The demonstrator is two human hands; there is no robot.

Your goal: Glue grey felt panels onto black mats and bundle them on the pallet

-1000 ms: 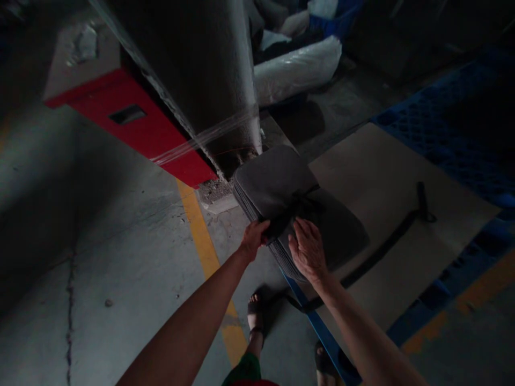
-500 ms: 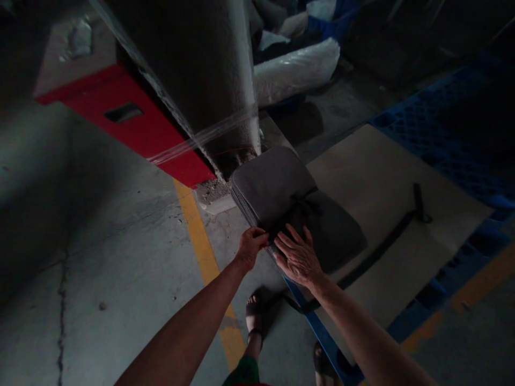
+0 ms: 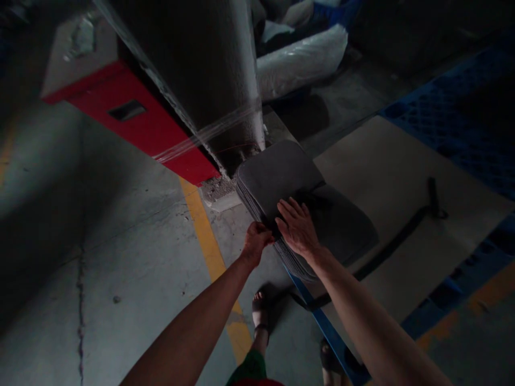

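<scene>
A tied stack of dark grey fabric pieces [image 3: 281, 177] lies at the near-left corner of a cardboard sheet [image 3: 382, 171] on a blue pallet [image 3: 450, 118]. A dark strap [image 3: 311, 188] crosses the middle of the bundle. My left hand [image 3: 257, 242] is closed on the strap at the bundle's near edge. My right hand [image 3: 296, 228] lies flat on top of the bundle with its fingers stretched out, just right of the left hand.
A second black strap [image 3: 398, 241] lies loose across the cardboard. A stretch-wrapped pillar [image 3: 201, 80] and a red box [image 3: 137, 120] stand behind the bundle. White wrapped rolls [image 3: 300, 59] lie further back. A yellow line [image 3: 209, 241] crosses the concrete floor. My sandalled feet [image 3: 259, 311] are below.
My right hand has slid forward and left along the top of the bundle. My left hand has stayed closed at the bundle's near edge.
</scene>
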